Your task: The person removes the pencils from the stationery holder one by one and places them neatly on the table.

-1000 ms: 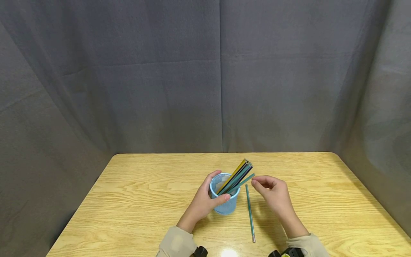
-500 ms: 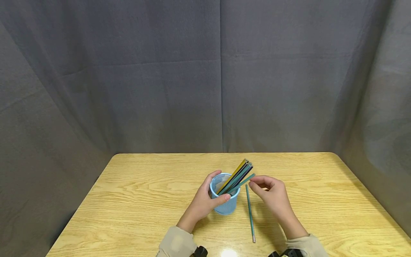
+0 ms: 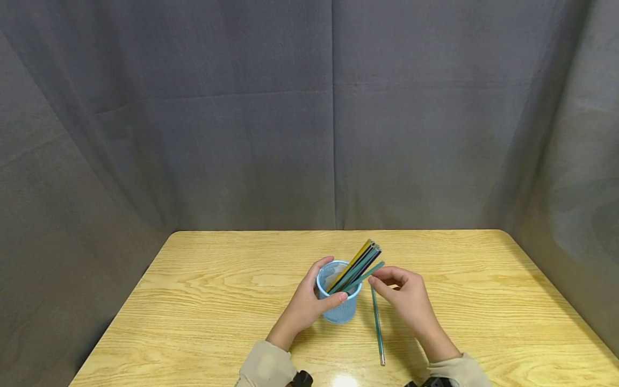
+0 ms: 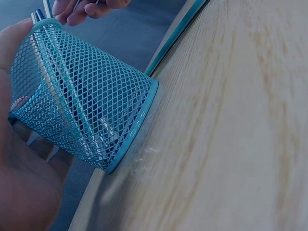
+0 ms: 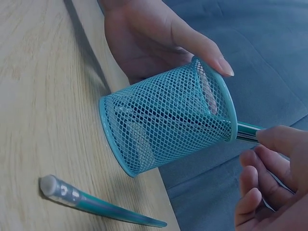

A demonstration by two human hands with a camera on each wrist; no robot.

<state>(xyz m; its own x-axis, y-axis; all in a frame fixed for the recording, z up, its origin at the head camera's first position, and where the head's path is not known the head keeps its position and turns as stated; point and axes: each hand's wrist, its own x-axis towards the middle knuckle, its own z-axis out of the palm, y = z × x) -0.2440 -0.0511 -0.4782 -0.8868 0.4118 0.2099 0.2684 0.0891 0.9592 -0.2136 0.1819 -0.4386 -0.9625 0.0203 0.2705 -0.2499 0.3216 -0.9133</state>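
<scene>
Cup [image 3: 340,312] in left grip [image 3: 307,303], pencils [image 3: 354,270] inside

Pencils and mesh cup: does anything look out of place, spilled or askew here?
Yes. One green pencil lies loose on the table, right of the mesh cup, while the other pencils stand in it. Another green one leans out lower than the bunch. I see no spill.

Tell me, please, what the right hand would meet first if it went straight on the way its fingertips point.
Most likely the green pencil leaning lowest out of the mesh cup. The right hand appears very close to it; whether its fingertips touch it is unclear.
</scene>
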